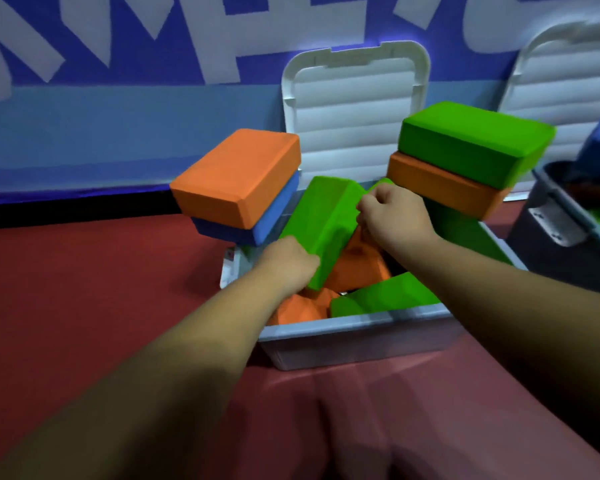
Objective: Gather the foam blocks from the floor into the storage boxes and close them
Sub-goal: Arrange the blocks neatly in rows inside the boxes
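Both hands are on a green block [321, 223] that lies tilted across the open storage box [343, 329]. The left hand [288, 261] has its grip curled round the block's lower end. The right hand [392, 216] has its grip closed on the upper edge. Beneath, loose blocks [385, 296], green and orange, fill the box. An orange block [236, 174] sits on a blue block [274, 220] at the box's far left corner. A green-on-orange stack [471, 147] perches at the far right corner. The white lid [354, 109] stands upright behind. A second box [551, 216] sits just to the right on the red floor [84, 289].
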`<state>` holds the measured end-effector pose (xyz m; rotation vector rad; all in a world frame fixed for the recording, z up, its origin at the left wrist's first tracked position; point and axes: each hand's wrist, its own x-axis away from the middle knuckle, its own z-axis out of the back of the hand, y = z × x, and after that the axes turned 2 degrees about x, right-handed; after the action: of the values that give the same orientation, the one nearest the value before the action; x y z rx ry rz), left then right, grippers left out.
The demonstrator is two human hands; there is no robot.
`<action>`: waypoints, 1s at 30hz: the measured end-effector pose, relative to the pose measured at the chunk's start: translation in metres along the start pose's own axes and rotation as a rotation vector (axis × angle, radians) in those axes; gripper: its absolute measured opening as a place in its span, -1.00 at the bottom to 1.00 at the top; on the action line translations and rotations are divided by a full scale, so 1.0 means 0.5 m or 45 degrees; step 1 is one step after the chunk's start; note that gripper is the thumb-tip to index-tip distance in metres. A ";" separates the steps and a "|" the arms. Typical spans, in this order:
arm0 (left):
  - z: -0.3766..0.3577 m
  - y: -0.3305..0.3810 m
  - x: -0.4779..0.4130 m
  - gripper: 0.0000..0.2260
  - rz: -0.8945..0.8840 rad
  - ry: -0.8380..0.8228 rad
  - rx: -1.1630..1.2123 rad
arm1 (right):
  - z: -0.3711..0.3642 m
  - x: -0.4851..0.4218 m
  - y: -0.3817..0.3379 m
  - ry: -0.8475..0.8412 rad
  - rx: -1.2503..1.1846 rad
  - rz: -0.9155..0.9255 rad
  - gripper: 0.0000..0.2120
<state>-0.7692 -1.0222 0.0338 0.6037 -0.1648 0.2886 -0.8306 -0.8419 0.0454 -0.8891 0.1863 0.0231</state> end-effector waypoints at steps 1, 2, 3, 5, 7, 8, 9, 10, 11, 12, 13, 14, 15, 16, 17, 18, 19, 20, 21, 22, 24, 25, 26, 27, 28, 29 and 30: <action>-0.020 0.017 0.002 -0.68 -0.082 0.055 -0.069 | 0.018 -0.002 0.020 0.037 0.120 0.043 -0.76; -0.037 0.030 0.003 -0.64 -0.158 0.119 -0.135 | 0.037 -0.005 0.037 0.058 0.221 0.074 -0.78; -0.053 0.040 0.004 -0.59 -0.225 0.166 -0.192 | 0.055 -0.009 0.054 0.073 0.288 0.090 -0.81; -0.084 0.051 -0.004 -0.52 -0.348 0.244 -0.306 | 0.084 -0.015 0.090 0.059 0.358 0.083 -0.87; -0.102 0.067 -0.009 -0.49 -0.414 0.326 -0.399 | 0.103 -0.017 0.129 -0.011 0.439 0.070 -0.73; -0.107 0.076 -0.011 -0.48 -0.439 0.367 -0.440 | 0.109 -0.016 0.145 -0.051 0.486 0.062 -0.65; -0.112 0.083 -0.014 -0.47 -0.467 0.394 -0.502 | 0.114 -0.015 0.159 -0.082 0.532 0.060 -0.59; -0.116 0.086 -0.019 -0.45 -0.501 0.402 -0.567 | 0.117 -0.014 0.171 -0.109 0.571 0.070 -0.52; -0.121 0.087 -0.026 -0.40 -0.526 0.374 -0.632 | 0.121 -0.014 0.179 -0.144 0.605 0.090 -0.45; -0.125 0.086 -0.034 -0.36 -0.538 0.327 -0.682 | 0.123 -0.014 0.183 -0.191 0.641 0.112 -0.36; -0.129 0.085 -0.042 -0.34 -0.536 0.275 -0.717 | 0.124 -0.014 0.185 -0.240 0.673 0.136 -0.27; -0.134 0.083 -0.048 -0.35 -0.526 0.235 -0.744 | 0.124 -0.015 0.186 -0.277 0.692 0.156 -0.20; -0.139 0.084 -0.052 -0.35 -0.499 0.213 -0.774 | 0.122 -0.018 0.188 -0.302 0.691 0.172 -0.14; -0.144 0.086 -0.054 -0.35 -0.462 0.202 -0.803 | 0.122 -0.021 0.190 -0.317 0.678 0.185 -0.11; -0.147 0.089 -0.054 -0.35 -0.413 0.195 -0.837 | 0.122 -0.025 0.192 -0.327 0.660 0.191 -0.10; -0.150 0.091 -0.054 -0.36 -0.357 0.193 -0.860 | 0.124 -0.028 0.194 -0.328 0.645 0.198 -0.11; -0.151 0.093 -0.053 -0.39 -0.313 0.205 -0.872 | 0.125 -0.032 0.197 -0.322 0.630 0.203 -0.13; -0.152 0.097 -0.050 -0.44 -0.312 0.247 -0.887 | 0.126 -0.034 0.199 -0.312 0.620 0.211 -0.17; -0.153 0.100 -0.046 -0.52 -0.375 0.330 -0.915 | 0.127 -0.037 0.202 -0.302 0.609 0.221 -0.21; -0.153 0.105 -0.041 -0.62 -0.473 0.429 -0.953 | 0.127 -0.040 0.205 -0.297 0.594 0.227 -0.26; -0.160 0.113 -0.041 -0.78 -0.625 0.483 -0.932 | 0.128 -0.049 0.211 -0.315 0.544 0.207 -0.31; -0.163 0.117 -0.041 -0.81 -0.664 0.380 -0.827 | 0.128 -0.055 0.212 -0.342 0.540 0.184 -0.33; -0.172 0.121 -0.037 -0.79 -0.672 0.210 -0.689 | 0.129 -0.059 0.216 -0.376 0.566 0.150 -0.35; -0.181 0.123 -0.031 -0.74 -0.654 0.022 -0.556 | 0.130 -0.063 0.221 -0.408 0.614 0.115 -0.37; -0.190 0.125 -0.025 -0.68 -0.639 -0.110 -0.455 | 0.132 -0.066 0.225 -0.436 0.671 0.075 -0.39; -0.199 0.126 -0.018 -0.61 -0.627 -0.185 -0.404 | 0.137 -0.067 0.231 -0.466 0.722 0.033 -0.40; -0.206 0.127 -0.014 -0.56 -0.618 -0.218 -0.393 | 0.143 -0.066 0.236 -0.501 0.767 -0.009 -0.41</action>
<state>-0.7885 -0.9144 -0.0174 0.3448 -0.2163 -0.2567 -0.8637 -0.7103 0.0040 -0.2715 -0.1748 0.1274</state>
